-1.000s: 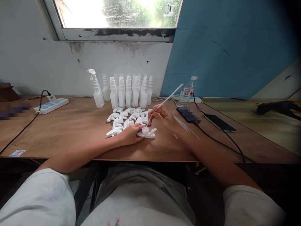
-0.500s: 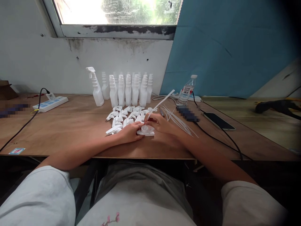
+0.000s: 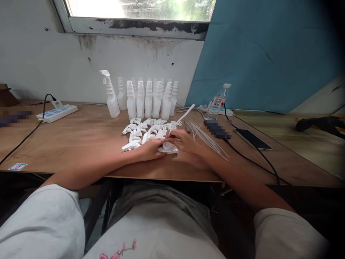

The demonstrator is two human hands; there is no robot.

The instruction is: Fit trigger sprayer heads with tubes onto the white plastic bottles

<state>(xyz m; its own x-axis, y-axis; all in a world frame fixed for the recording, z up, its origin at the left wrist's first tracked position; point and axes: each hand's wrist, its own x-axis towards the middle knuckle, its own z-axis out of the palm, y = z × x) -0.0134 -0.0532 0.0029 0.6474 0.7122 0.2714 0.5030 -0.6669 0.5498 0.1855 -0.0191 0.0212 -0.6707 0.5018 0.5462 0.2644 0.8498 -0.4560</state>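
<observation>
Left hand (image 3: 151,149) is holding one white spray head (image 3: 171,151) flat on the table (image 3: 88,140), its round collar facing up and long axis running roughly left-right. Right hand (image 3: 183,141) is pinching a white tube (image 3: 185,114) that's slanting up and away to the right — its low end is hiding behind the fingers. Loose spray heads (image 3: 131,145) are lying just behind, too jumbled to count. Further out, one water bottle (image 3: 216,102) is wearing a label too small to read — and at least ten topless bottles (image 3: 148,102) are standing beside one topped bottle (image 3: 112,102).

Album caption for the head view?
Left-hand grip on a white trigger sprayer, right-hand grip on a slender white tube, white spray bottles standing behind.
</observation>
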